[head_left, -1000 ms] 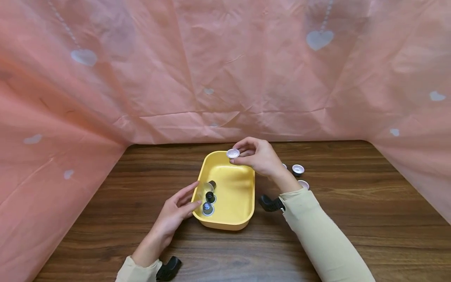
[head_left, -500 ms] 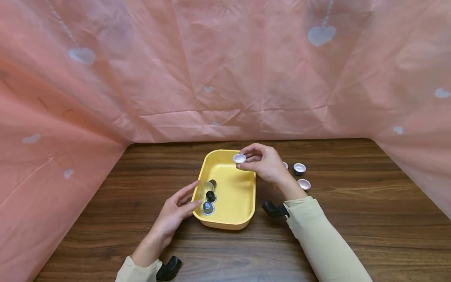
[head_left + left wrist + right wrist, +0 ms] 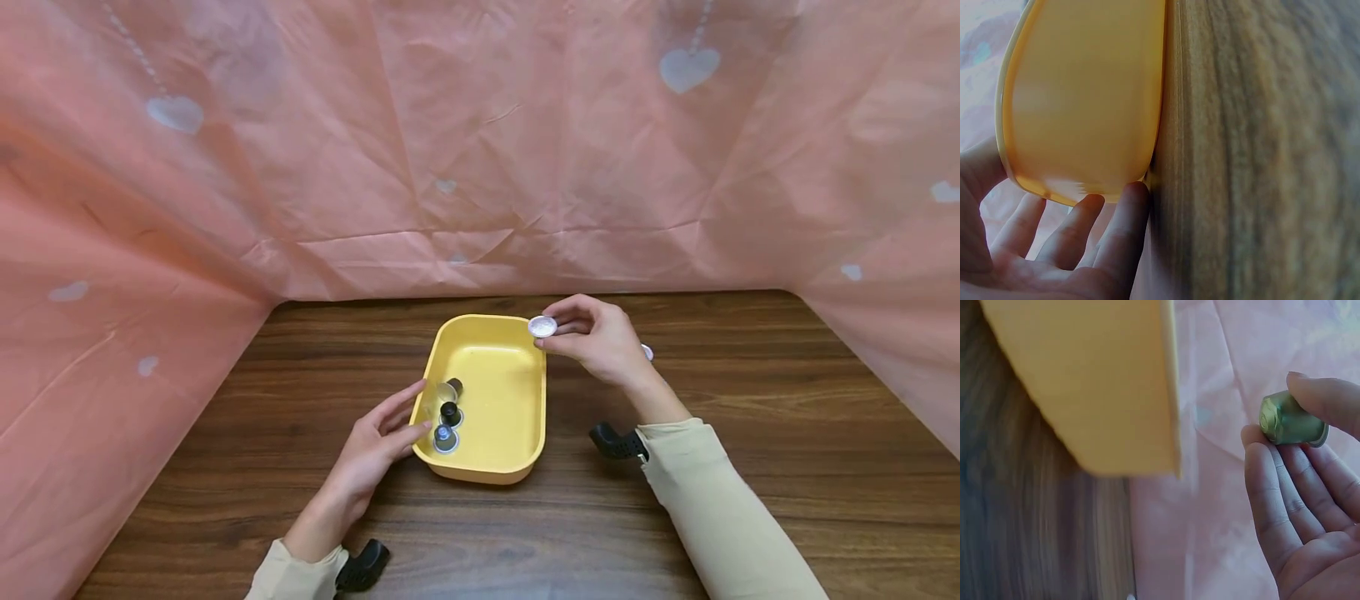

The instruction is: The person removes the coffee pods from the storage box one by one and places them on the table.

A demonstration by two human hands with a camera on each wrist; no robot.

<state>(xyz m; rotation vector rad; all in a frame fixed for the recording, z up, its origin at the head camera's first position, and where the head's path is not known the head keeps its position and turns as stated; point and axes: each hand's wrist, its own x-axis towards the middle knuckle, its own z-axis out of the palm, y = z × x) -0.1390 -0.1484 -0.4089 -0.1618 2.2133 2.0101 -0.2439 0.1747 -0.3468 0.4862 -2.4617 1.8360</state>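
A yellow tub [image 3: 498,477] stands on the wooden table. My left hand [image 3: 371,454] holds its left side; in the left wrist view thumb and fingers [image 3: 1072,231] meet the rim and outer wall. Inside, along the left wall, lie a blue-grey coffee capsule [image 3: 445,438], a black capsule [image 3: 450,413] and a dark one [image 3: 455,387] with a pale lid. My right hand [image 3: 600,342] pinches a green coffee capsule [image 3: 1294,419] between thumb and fingertips, its silvery lid facing the head camera. This capsule hangs beside the tub's far right corner.
Another capsule's pale lid [image 3: 647,352] peeks out behind my right hand on the table [image 3: 750,400]. A pink curtain [image 3: 480,167] with white hearts closes off the back and sides. Black wrist mounts [image 3: 617,442] sit under both forearms.
My right hand has moved right with the green capsule, from above the tub to its right rim. It now covers most capsules on the table. The left hand stays at the tub.
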